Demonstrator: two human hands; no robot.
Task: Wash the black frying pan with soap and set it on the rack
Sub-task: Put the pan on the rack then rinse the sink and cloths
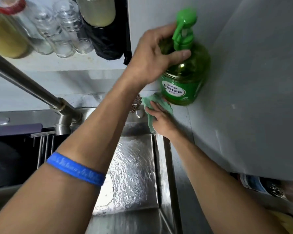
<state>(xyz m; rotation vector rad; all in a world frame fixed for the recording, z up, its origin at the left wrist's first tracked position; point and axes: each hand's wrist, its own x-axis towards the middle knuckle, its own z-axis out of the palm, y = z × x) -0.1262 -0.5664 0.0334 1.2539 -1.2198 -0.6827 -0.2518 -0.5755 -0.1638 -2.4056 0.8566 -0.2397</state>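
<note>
1. The steel sink (135,168) filled the lower centre of the frame, its textured floor wet and shining.
2. The grey tabletop (254,102) ran down the right side, up against the sink's edge.
3. The black frying pan (5,164) lay at the left edge of the frame, a dark round shape partly behind the thin bars of a metal rack (44,142); little of it could be made out.
4. A steel faucet (34,86) slanted from the upper left down to its base behind the sink.
5. The green soap bottle (184,73) stood on the tabletop in the upper centre-right, pump head pointing up the frame.
6. The left hand (152,56) reached across from the lower left and closed round the bottle's neck, thumb across the front and fingers behind the pump; a blue wristband (76,169) sat on that forearm.
7. The right hand (159,119) gripped a green cloth (150,105) just below the bottle's base, the cloth touching it.
8. Clear glass jars (61,29) lined the upper left.
</note>
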